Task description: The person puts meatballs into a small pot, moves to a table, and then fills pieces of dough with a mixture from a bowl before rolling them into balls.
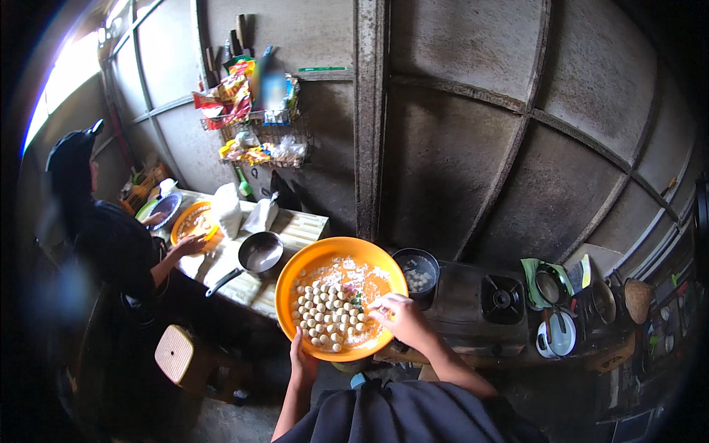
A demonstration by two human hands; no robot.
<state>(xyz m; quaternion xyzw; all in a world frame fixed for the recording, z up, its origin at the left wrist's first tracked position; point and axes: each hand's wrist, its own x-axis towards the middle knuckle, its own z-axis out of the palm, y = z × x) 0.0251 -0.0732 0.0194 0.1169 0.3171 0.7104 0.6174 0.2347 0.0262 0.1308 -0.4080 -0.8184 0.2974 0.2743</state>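
A round orange plastic basin (342, 245) is in front of me, held at its near left rim by my left hand (303, 357). Many small pale dough balls (327, 315) are gathered in its lower left part, and white powder (354, 271) dusts the rest. My right hand (397, 315) is over the basin's right rim with its fingers bent; whether they hold a ball cannot be seen. Just beyond that rim, a dark pot (421, 269) on the stove side holds liquid with several pale pieces in it.
Left, a person in dark clothes (111, 238) works over another orange basin (191, 221) on a table (299, 224). A saucepan (260, 252) and white bags (226, 210) stand there. Right are a gas burner (502, 299) and pans (555, 335). A stool (174, 354) stands lower left.
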